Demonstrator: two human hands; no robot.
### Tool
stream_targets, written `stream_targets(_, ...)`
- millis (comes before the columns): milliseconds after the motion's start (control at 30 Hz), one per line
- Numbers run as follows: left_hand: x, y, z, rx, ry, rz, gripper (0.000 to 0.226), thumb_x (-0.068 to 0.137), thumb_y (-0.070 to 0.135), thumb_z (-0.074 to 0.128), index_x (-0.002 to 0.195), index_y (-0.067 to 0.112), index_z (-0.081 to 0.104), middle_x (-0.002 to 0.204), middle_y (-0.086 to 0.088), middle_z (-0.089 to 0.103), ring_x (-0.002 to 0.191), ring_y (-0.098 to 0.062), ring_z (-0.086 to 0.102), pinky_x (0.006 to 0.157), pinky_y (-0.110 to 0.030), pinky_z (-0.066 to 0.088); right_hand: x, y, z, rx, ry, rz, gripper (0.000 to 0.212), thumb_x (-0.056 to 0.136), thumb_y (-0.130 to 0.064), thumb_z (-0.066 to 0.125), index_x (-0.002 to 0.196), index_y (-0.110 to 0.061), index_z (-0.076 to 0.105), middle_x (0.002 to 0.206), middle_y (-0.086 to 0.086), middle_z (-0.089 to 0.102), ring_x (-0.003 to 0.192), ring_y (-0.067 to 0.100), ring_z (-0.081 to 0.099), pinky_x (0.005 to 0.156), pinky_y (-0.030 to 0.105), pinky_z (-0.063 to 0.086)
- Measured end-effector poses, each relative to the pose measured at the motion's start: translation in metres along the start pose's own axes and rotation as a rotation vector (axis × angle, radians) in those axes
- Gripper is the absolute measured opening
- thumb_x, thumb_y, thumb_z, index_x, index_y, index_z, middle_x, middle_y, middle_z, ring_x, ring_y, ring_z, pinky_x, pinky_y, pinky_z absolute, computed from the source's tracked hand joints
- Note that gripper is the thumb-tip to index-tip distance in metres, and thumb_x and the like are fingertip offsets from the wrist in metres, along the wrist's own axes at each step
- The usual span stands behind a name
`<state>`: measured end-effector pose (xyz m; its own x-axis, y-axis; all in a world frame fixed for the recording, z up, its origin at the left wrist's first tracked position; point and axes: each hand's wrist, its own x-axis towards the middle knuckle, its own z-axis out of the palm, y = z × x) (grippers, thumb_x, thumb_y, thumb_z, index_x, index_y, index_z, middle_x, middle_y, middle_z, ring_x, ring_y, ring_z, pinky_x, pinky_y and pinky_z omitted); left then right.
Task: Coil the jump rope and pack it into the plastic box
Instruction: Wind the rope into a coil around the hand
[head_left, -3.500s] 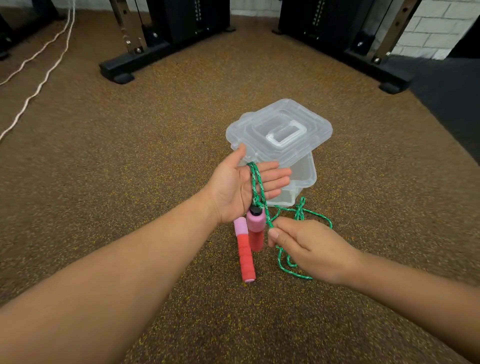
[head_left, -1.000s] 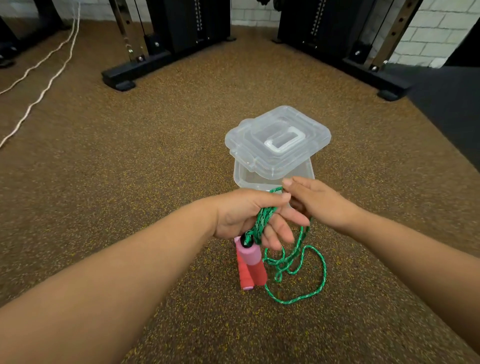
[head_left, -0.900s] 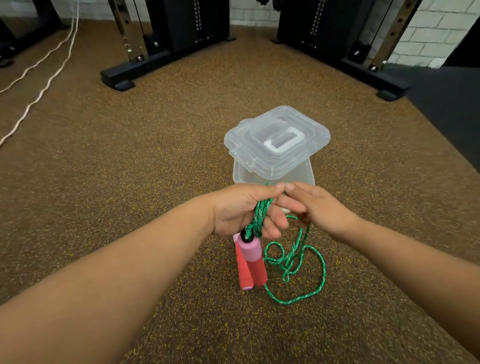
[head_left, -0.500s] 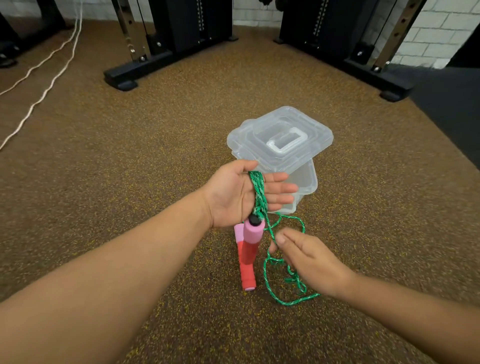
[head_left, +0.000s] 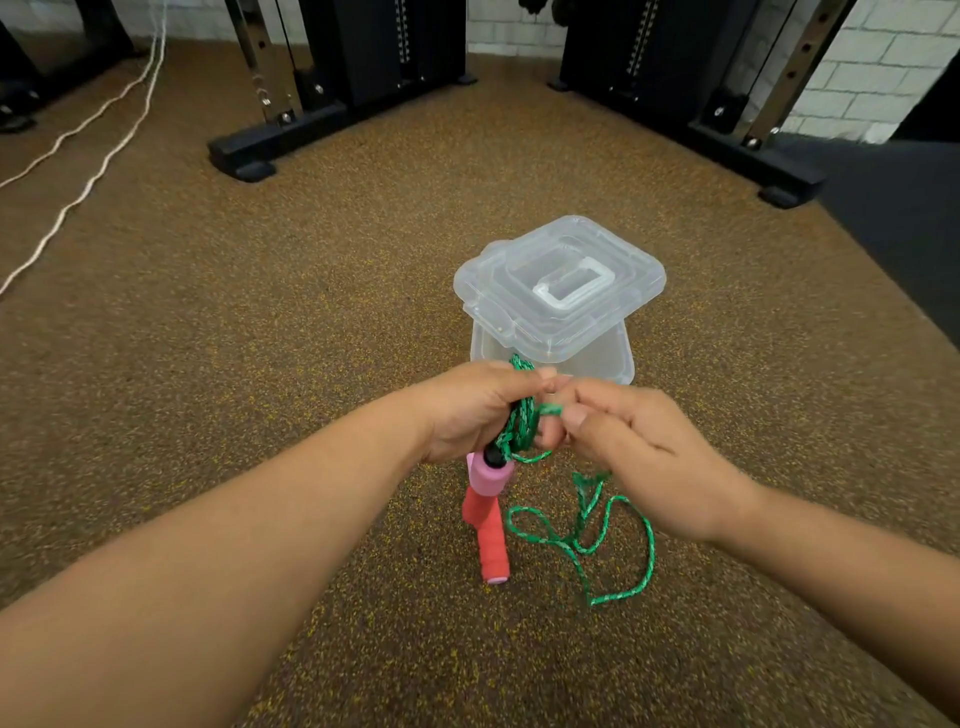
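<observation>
Jump rope (head_left: 521, 426) sits partly coiled in the left hand (head_left: 475, 410), which grips the loops so they stay bunched; the right hand (head_left: 631, 447) pinches a strand to lay on; slack trails near the lidded plastic box (head_left: 602, 358).

The left hand (head_left: 467, 410) covers most of the coils of the rope (head_left: 521, 427), so how many turns lie there cannot be told. The right hand (head_left: 639, 457) hides where the rope runs under its fingers, and its fingertips are motion-blurred. One handle (head_left: 488, 540) overlaps the second; only a pink sliver of that one shows. The lid (head_left: 561, 283) lies askew over the box (head_left: 613, 358), hiding most of its inside. Both forearms and the far machines (head_left: 363, 52) are cut off by the picture's edges.
</observation>
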<state>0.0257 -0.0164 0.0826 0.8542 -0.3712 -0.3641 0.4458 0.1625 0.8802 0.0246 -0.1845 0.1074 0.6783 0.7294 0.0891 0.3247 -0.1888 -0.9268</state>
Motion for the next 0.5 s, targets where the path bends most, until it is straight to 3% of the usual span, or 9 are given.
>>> stream_targets(67,0.001,-0.002,0.001,0.035,-0.022,-0.016,0.035,0.099,0.029,0.037,0.093,0.003,0.059,0.075,-0.007,0.069,0.069,-0.015,0.067,0.084,-0.032,0.052,0.007,-0.006,-0.009,0.070,0.013,0.014,0.023,0.088,-0.017,0.042,0.076,-0.007,0.059,0.063,0.007,0.050,0.057,0.002,0.046,0.059,0.019,0.044)
stream_targets(133,0.001,-0.001,0.003,0.082,-0.046,-0.059,0.044,0.100,0.038,0.030,0.093,0.005,0.059,0.077,-0.010,0.072,0.071,-0.019,0.070,0.091,-0.039,0.047,0.012,-0.007,-0.018,-0.033,0.031,-0.002,0.022,0.088,-0.022,0.045,0.076,-0.012,0.059,0.060,-0.003,0.053,0.057,0.001,0.046,0.059,0.015,0.040)
stream_targets(200,-0.001,0.002,0.005,0.097,-0.101,-0.115,0.061,0.097,0.052,0.020,0.096,0.008,0.062,0.074,-0.012,0.072,0.067,-0.021,0.069,0.082,-0.038,0.048,0.018,-0.004,-0.028,-0.154,0.069,-0.023,0.021,0.089,-0.028,0.047,0.075,-0.019,0.060,0.057,-0.017,0.054,0.056,-0.003,0.046,0.058,0.010,0.036)
stream_targets(333,-0.003,0.007,0.005,0.103,-0.197,-0.208,0.088,0.086,0.069,0.008,0.095,0.003,0.066,0.064,-0.011,0.069,0.059,-0.021,0.067,0.069,-0.032,0.051,0.027,0.010,-0.041,-0.298,0.114,-0.007,0.021,0.090,-0.036,0.048,0.075,-0.026,0.058,0.060,-0.021,0.054,0.059,-0.002,0.045,0.059,0.015,0.035)
stream_targets(400,-0.005,0.008,0.005,0.094,-0.200,-0.208,0.081,0.085,0.068,0.017,0.089,0.004,0.067,0.056,-0.007,0.066,0.052,-0.018,0.064,0.060,-0.026,0.053,0.030,0.019,-0.045,-0.280,0.118,0.025,0.021,0.095,-0.033,0.049,0.076,-0.025,0.057,0.059,-0.025,0.053,0.059,-0.002,0.044,0.060,0.017,0.035)
stream_targets(500,-0.009,0.008,0.005,0.097,-0.224,-0.143,0.045,0.088,0.047,0.041,0.085,0.009,0.064,0.046,0.001,0.056,0.044,-0.013,0.054,0.055,-0.024,0.047,0.033,0.034,-0.047,-0.258,0.111,0.094,0.023,0.092,-0.041,0.047,0.075,-0.030,0.058,0.055,-0.022,0.052,0.056,0.000,0.041,0.060,0.027,0.037)
